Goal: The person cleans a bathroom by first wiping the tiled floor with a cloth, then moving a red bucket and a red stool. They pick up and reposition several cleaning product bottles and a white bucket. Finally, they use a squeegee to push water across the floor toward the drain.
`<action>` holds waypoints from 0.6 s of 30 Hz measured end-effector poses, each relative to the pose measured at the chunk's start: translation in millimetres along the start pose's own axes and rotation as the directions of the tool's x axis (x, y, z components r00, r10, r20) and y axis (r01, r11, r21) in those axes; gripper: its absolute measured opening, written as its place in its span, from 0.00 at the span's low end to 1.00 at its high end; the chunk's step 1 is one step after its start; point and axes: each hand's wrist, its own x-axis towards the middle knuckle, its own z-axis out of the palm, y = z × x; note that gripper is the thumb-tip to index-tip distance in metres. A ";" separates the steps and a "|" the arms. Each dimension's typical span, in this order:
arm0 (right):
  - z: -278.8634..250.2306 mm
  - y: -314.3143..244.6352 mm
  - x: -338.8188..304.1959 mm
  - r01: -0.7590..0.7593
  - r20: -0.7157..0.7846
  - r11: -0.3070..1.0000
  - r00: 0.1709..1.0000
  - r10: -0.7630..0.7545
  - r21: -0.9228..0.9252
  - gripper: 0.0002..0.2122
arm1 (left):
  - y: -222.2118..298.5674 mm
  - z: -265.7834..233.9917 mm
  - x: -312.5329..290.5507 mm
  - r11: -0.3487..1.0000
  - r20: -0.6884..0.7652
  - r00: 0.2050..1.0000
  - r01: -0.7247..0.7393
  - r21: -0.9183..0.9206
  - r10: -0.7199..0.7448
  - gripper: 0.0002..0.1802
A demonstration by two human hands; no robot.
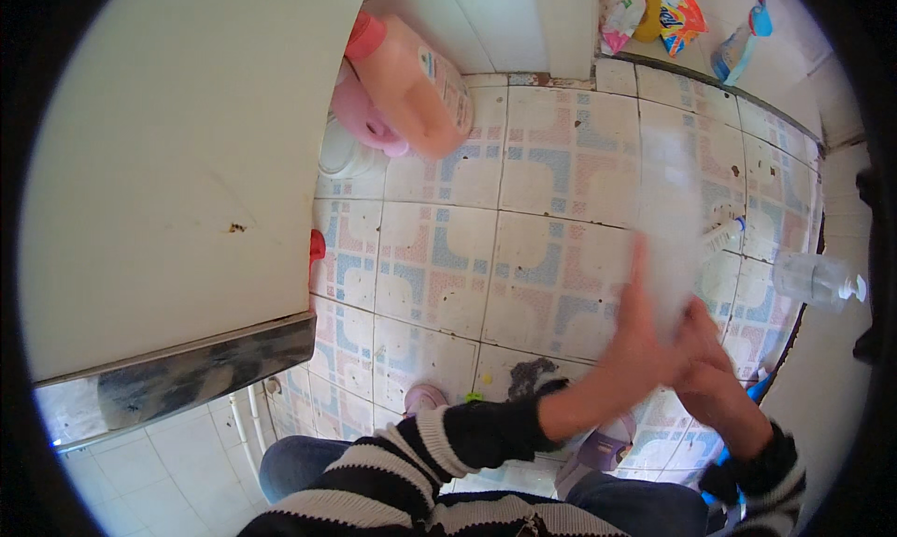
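Note:
A long, whitish, see-through object (671,210) stands up from between my two hands, smeared by motion, so its kind cannot be made out. My left hand (635,336) holds its lower left side, with one finger stretched along it. Against the lower right side, the fingers of my right hand (705,359) are curled, also blurred. Just right of the object, a small white bottle with a blue cap (722,236) lies on the floor. Farther right is a clear pump bottle (811,280) with a white pump head.
Patterned tiles (448,247) cover the floor. A pale cabinet or appliance panel (187,163) fills the left. Beside it stand a large pink jug (406,88) and a white tub (341,154). Detergent bags (682,18) and a spray bottle (743,42) sit on a far right ledge.

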 end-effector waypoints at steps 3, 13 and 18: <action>6.2 2.5 77.7 0.411 0.439 0.711 0.884 -0.159 -0.571 0.37 | 37.9 -46.3 34.7 0.960 -0.273 0.947 0.095 -0.262 -0.168 0.50; -18.0 32.9 44.8 0.142 0.201 0.448 0.976 0.086 -0.882 0.18 | -75.0 -173.4 70.6 0.914 -0.458 0.793 -0.323 0.245 0.403 0.46; -52.6 36.8 28.5 0.067 0.073 0.339 0.997 0.006 -0.938 0.18 | -61.5 -186.0 127.9 0.829 -0.401 0.732 -0.425 0.362 0.550 0.45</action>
